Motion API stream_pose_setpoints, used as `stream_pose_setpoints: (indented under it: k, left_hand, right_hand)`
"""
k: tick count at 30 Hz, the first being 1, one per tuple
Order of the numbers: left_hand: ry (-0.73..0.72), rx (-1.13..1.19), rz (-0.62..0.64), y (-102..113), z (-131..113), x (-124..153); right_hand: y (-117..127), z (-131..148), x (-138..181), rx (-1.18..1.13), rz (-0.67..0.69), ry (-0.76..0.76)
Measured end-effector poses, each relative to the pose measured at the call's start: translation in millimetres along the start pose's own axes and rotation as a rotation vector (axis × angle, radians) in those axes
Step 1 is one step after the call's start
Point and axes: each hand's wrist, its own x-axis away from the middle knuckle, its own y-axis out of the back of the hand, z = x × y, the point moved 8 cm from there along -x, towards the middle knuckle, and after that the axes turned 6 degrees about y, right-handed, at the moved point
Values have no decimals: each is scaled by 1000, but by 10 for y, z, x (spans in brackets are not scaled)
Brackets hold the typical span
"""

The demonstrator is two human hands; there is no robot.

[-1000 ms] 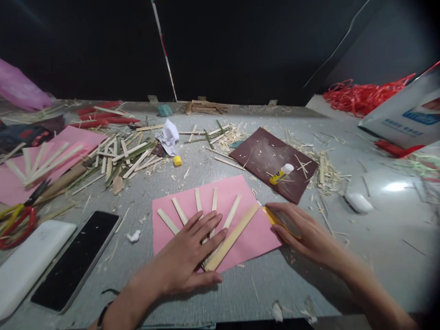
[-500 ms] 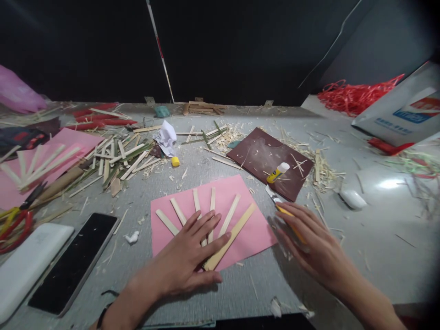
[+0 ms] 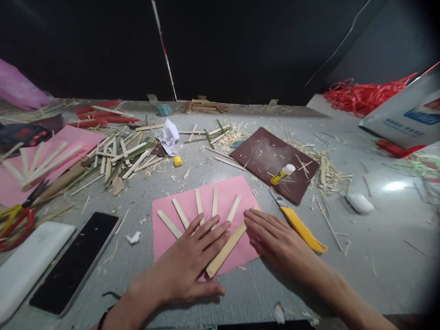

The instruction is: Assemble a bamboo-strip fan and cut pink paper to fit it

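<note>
A sheet of pink paper (image 3: 161, 245) lies in front of me with several pale wooden strips (image 3: 168, 223) fanned out on it. Fingers spread, my left hand (image 3: 194, 256) rests flat across the lower parts of the strips. A wider yellowish strip (image 3: 223, 254) slants along the right of the fan, beside my left fingers. Over its upper end lies my right hand (image 3: 280, 240), fingers straight and side by side, hiding that end. Just right of this hand, a yellow utility knife (image 3: 302, 229) lies on the table with its blade out.
A glue stick (image 3: 283, 174) is on a dark brown board (image 3: 261, 151) behind the knife. Scissors (image 3: 24, 215), a phone (image 3: 75, 263) and a white power bank (image 3: 34, 270) lie on the left. Strip offcuts (image 3: 127, 156) and a yellow cap (image 3: 177, 161) are farther back.
My right hand has let go of the utility knife and moved left onto the wide strip's upper end. That strip's lower end sits slightly lower. My left hand stays on the strips.
</note>
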Motion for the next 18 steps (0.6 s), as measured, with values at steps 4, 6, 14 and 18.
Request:
stream_pose_setpoints:
  k: [4,6,14,18]
  left_hand:
    - [-8,-23,-11,1,-16,-1]
    - [-7,-20,-21,1,-17,2]
    - [12,-17,-55,-7,-19,8]
    - [24,-34,-49,-50,-17,-1]
  right_hand:
    - [14,23,-23,-8,-19,14]
    - [16,23,-30,-15,-27,9]
    - [20,23,-38,-22,-45,8]
    - [14,28,-39,-11,-38,13]
